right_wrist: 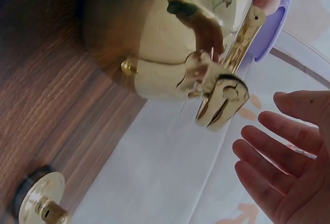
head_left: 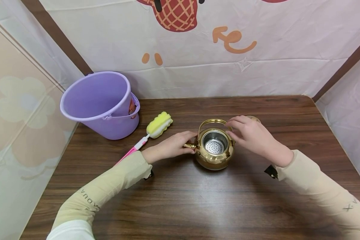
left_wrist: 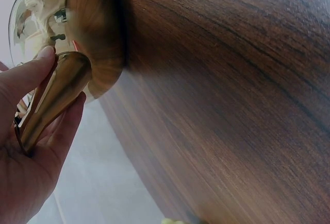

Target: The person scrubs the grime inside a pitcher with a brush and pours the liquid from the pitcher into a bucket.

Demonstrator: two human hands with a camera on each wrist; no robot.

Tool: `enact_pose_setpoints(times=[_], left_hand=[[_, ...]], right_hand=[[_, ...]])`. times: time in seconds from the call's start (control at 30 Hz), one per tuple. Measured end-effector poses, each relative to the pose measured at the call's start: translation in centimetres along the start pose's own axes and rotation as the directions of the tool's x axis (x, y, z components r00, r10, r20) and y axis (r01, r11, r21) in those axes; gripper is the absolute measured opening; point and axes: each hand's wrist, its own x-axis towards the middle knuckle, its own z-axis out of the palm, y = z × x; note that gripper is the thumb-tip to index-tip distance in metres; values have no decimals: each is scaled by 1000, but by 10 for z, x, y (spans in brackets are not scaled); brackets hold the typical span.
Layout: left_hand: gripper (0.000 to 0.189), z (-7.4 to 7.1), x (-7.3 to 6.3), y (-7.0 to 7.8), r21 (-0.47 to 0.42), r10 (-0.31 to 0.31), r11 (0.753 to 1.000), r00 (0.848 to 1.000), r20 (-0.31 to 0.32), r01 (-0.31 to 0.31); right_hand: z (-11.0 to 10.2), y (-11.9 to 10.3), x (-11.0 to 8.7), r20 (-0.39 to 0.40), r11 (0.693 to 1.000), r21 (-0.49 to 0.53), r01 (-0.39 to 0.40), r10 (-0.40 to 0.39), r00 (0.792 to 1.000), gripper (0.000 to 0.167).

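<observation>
A shiny gold teapot (head_left: 215, 164) stands upright on the wooden table, uncovered, with a perforated metal strainer (head_left: 214, 146) inside its mouth. Its arched handle (head_left: 212, 121) is raised. My left hand (head_left: 175, 145) holds the spout (left_wrist: 62, 87) between thumb and fingers. At the other side, my right hand (head_left: 252, 136) is beside the handle; the right wrist view shows its fingers (right_wrist: 270, 149) spread and apart from the metal, holding nothing. Behind that hand lies the gold lid (right_wrist: 54, 180) with its knob up, mostly hidden in the head view.
A purple bucket (head_left: 115, 128) stands at the back left. Beside it lies a sponge brush (head_left: 159, 125) with a yellow and white head and a pink and white handle, partly under the left forearm. A printed cloth (head_left: 192, 76) hangs behind the table.
</observation>
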Motion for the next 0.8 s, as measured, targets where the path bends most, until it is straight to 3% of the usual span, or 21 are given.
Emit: enact_pose_setpoints(times=[0.8], left_hand=[[60,0,0,-1,-2,-3,1000,1000,11,3]], right_hand=[[17,-24,-1,47,996,37,75,-77,996,19]])
